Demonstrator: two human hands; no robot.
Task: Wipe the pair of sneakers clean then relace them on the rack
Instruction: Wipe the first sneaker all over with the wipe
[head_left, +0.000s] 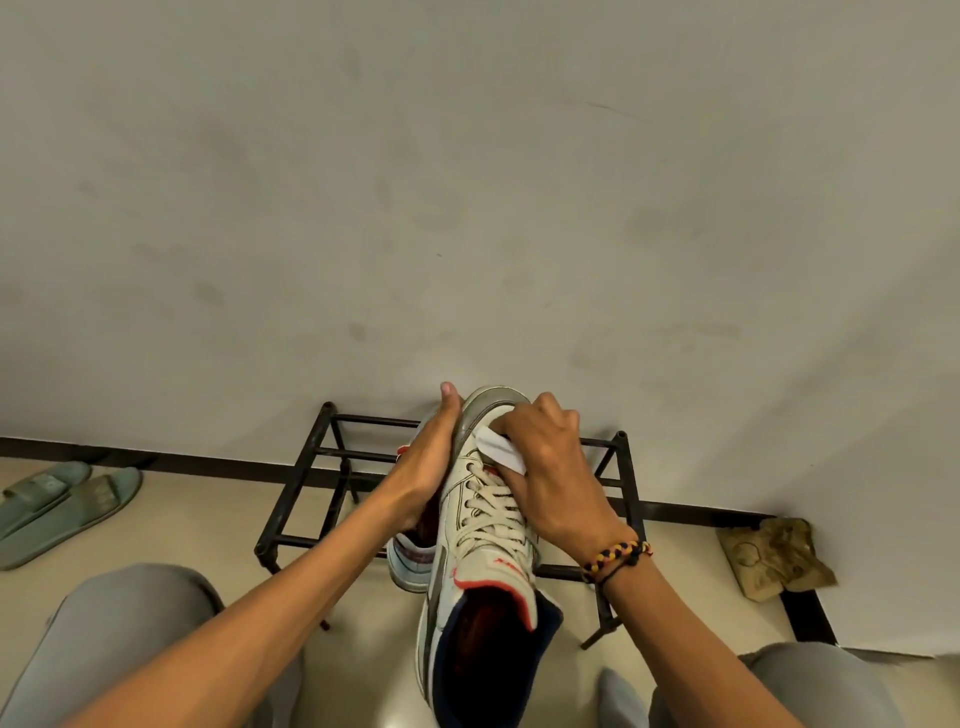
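A white sneaker (480, 525) with cream laces, grey trim and a red-edged collar is held up over the black metal rack (298, 488), toe pointing away. My left hand (428, 457) lies flat along its left side, fingers straight, thumb tip up by the toe. My right hand (545, 467) grips a white wipe (498, 447) and presses it on the toe area just above the laces. The second sneaker (413, 558) sits on the rack behind my left wrist, mostly hidden.
A stained white wall stands close behind the rack, with a dark skirting strip. Green slides (57, 506) lie on the floor at far left. A crumpled brown rag or paper (776, 556) lies at the right corner. My grey-trousered knees (124, 629) frame the bottom.
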